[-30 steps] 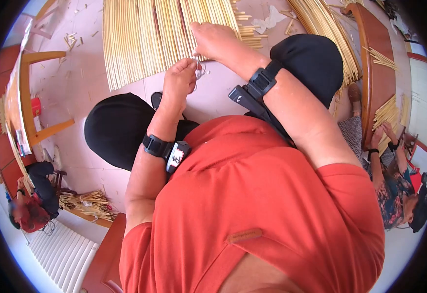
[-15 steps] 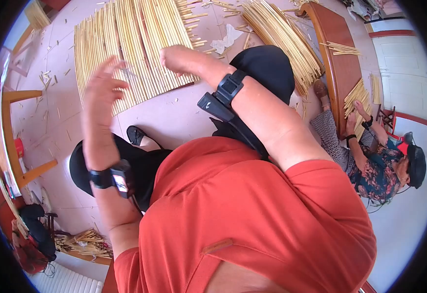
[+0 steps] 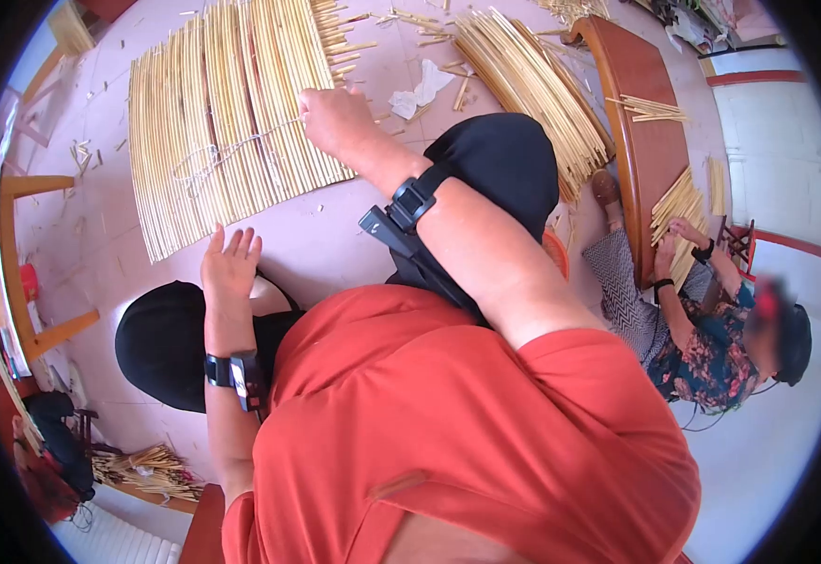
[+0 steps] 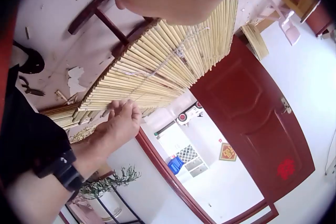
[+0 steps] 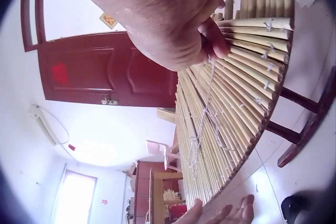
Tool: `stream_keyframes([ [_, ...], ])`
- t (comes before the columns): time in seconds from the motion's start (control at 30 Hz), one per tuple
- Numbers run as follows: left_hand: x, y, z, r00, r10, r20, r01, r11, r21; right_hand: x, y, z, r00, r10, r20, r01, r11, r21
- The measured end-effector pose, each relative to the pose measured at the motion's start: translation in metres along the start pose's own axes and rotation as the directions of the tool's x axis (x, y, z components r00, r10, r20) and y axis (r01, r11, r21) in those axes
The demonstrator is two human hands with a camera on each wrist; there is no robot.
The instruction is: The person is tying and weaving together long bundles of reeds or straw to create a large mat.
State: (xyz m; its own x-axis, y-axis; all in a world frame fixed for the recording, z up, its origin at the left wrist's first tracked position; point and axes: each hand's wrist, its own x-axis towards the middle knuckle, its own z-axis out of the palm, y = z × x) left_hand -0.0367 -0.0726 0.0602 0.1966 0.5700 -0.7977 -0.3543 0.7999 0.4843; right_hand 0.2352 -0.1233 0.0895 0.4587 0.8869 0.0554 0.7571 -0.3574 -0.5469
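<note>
A mat of pale, thin sticks [image 3: 171, 122], tied side by side with white string, lies in front of me with loose stick ends along its right side. My right hand [image 3: 337, 122] is at the mat's right part and pinches a white string [image 3: 241, 146] between thumb and fingers. From there the string runs left across the sticks to a loose tangle, also seen in the right wrist view. My left hand [image 3: 230, 265] is off the mat's near edge, palm up, fingers extended, holding nothing. Small string knots [image 5: 266, 85] line the stick ends in the right wrist view.
A second stack of sticks [image 3: 532, 94] lies to the right, beside a brown wooden bench [image 3: 650, 141] with more sticks. Another person [image 3: 711, 320] works with sticks there. A wooden table [image 3: 11, 263] stands left. White scraps [image 3: 422, 89] and stick offcuts lie on the floor.
Both hands were close together at the mat's near edge, the left pinching string. The left hand swung left and let go, then drew back toward me; the string now lies across the mat.
</note>
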Motion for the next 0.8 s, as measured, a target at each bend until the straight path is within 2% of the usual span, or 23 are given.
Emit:
stream_keyframes([
  [0.07,0.019,0.004,-0.002,0.998,0.038,0.046,-0.035,0.998,-0.058,-0.003,0.0,0.003,0.999,-0.005,-0.038,0.004,1.0,-0.03],
  [0.13,0.035,0.013,-0.001,0.979,0.07,0.192,-0.081,0.995,0.051,-0.002,0.01,0.001,0.999,-0.008,-0.031,0.008,1.0,-0.015],
  [0.17,0.041,0.015,0.004,0.988,0.075,0.133,-0.078,0.997,0.023,-0.002,0.013,0.002,1.0,-0.01,-0.022,0.01,1.0,0.008],
  [0.2,0.048,0.017,0.0,0.986,0.081,0.147,-0.077,0.997,-0.028,-0.003,0.014,-0.002,0.999,-0.038,0.027,0.038,0.999,-0.004],
  [0.23,0.044,0.021,0.003,0.981,0.093,0.169,-0.097,0.995,0.014,-0.006,0.014,-0.007,0.994,-0.07,0.079,0.071,0.997,-0.011],
  [0.27,0.039,0.022,0.009,0.976,0.1,0.192,-0.112,0.992,0.055,-0.01,0.012,-0.012,0.995,-0.043,0.093,0.041,0.999,0.028],
  [0.3,0.039,0.024,0.013,0.982,0.112,0.152,-0.126,0.989,0.082,-0.012,0.012,-0.016,0.994,-0.012,0.108,0.006,0.998,0.059],
  [0.37,0.038,0.026,0.019,0.984,0.119,0.134,-0.134,0.986,0.103,-0.015,0.016,-0.019,0.987,-0.054,0.154,0.061,0.997,-0.043],
  [0.43,0.044,0.028,0.02,0.985,0.14,0.1,-0.149,0.985,0.089,-0.026,0.023,-0.015,0.983,-0.089,0.163,0.092,0.996,-0.012],
  [0.5,0.05,0.028,0.015,0.948,0.303,0.095,-0.303,0.953,-0.009,-0.038,0.023,-0.013,0.978,-0.123,0.17,0.122,0.992,0.019],
  [0.57,0.042,0.024,0.016,0.953,0.299,0.053,-0.294,0.953,-0.075,-0.051,0.013,-0.017,0.944,-0.001,0.33,-0.065,0.98,0.189],
  [0.6,0.038,0.019,0.018,0.959,0.281,0.033,-0.274,0.952,-0.138,-0.058,0.007,-0.017,0.94,-0.019,0.339,-0.052,0.979,0.198],
  [0.67,0.012,-0.001,0.012,0.947,0.218,0.237,-0.212,0.976,-0.051,-0.071,-0.002,-0.019,0.824,0.151,0.546,-0.378,0.865,0.331],
  [0.7,-0.004,-0.015,0.013,0.926,0.16,0.343,-0.175,0.985,0.012,-0.076,-0.005,-0.02,0.817,0.147,0.557,-0.385,0.859,0.338],
  [0.77,-0.016,-0.047,0.009,0.941,0.097,0.323,-0.161,0.971,0.179,-0.085,-0.004,-0.019,0.811,0.125,0.572,-0.395,0.838,0.376],
  [0.8,-0.023,-0.057,0.011,0.942,0.103,0.319,-0.165,0.971,0.173,-0.087,-0.002,-0.017,0.807,0.114,0.58,-0.411,0.813,0.412],
])
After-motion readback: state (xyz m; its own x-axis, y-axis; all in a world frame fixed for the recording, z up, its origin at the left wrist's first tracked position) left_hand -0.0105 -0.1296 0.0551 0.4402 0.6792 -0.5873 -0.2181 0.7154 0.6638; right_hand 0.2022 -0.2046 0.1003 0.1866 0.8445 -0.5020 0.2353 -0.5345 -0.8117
